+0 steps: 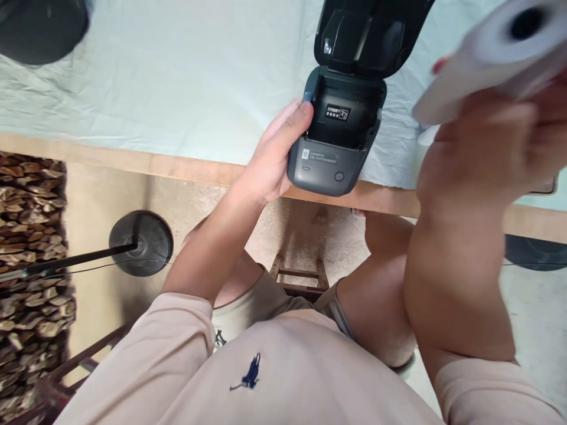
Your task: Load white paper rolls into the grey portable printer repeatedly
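Note:
A dark grey portable label printer (pixel 330 162) is in my left hand (pixel 283 144), its fingers wrapped round the left side with the thumb on the upper edge. Its lid (pixel 372 35) is swung up and away from me, so the paper bay with a small printed sticker (pixel 338 113) inside shows. A power button and a small light slot are on the printer's front. At the upper right my right hand (pixel 491 141), smeared by motion, is closed on a white paper roll (pixel 478 65) with a dark core hole. The roll is apart from the printer, to its right.
A pale green cloth (pixel 199 77) covers the wooden-edged table (pixel 177 171). A black round object (pixel 42 26) stands at its far left. Partly behind my right hand is a white object (pixel 426 141). On the floor are a black stand base (pixel 140 243) and stacked firewood (pixel 33 265).

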Tool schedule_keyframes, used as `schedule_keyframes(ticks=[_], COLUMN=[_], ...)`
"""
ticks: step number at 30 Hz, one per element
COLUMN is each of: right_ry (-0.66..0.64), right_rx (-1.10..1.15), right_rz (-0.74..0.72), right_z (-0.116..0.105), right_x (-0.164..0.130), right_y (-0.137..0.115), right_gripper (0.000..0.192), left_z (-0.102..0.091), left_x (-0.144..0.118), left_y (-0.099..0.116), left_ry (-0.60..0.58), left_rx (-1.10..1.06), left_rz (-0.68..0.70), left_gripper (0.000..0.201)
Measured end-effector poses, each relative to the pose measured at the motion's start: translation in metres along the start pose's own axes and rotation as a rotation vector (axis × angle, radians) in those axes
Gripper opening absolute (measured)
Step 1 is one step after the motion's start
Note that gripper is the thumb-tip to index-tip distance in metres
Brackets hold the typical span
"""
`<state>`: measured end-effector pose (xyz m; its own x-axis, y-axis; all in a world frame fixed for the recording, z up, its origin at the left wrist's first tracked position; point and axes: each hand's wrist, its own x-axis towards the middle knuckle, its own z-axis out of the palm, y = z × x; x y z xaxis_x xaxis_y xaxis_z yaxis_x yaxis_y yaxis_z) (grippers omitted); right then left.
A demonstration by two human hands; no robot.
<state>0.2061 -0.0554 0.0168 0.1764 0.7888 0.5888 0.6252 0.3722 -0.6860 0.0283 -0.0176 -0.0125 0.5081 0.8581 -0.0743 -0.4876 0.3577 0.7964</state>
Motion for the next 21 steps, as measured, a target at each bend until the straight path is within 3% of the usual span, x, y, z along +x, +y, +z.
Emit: schedule_keyframes(ticks=[3, 6, 10, 14, 17, 21], right_ry=[-0.113, -0.226, -0.182, -0.034, 0.038, -0.037], right_rx=[-0.021, -0.257, -0.428, -0.392, -0.356, -0.252], right_rz=[-0.184, -0.127, -0.112, -0.268, -0.324, -0.339], right_z=[0.009, 0.017, 0.023, 0.028, 0.034, 0.037], right_x=[-0.003, -0.003, -0.004, -0.009, -0.015, -0.021], right_y=[-0.013, -0.017, -0.007, 0.003, 0.004, 0.003], right_gripper=[0.037, 0.032, 0.024, 0.007, 0.016, 0.023], left_z=[0.009, 0.012, 0.005, -0.001, -0.002, -0.003], left_x=[-0.001, -0.002, -0.003, -0.002, -0.001, 0.0], left_y=[0.003, 0.005, 0.007, 0.005, 0.003, 0.005], left_ry=[0.091, 0.144, 0.017, -0.025, -0.033, -0.031], left_rx=[0.034, 0.02, 0.014, -0.014, -0.017, -0.006], left_rz=[0.025, 0.012, -0.052, -0.008, 0.012, 0.004], left_gripper=[0.021, 0.024, 0.027, 0.024, 0.023, 0.016])
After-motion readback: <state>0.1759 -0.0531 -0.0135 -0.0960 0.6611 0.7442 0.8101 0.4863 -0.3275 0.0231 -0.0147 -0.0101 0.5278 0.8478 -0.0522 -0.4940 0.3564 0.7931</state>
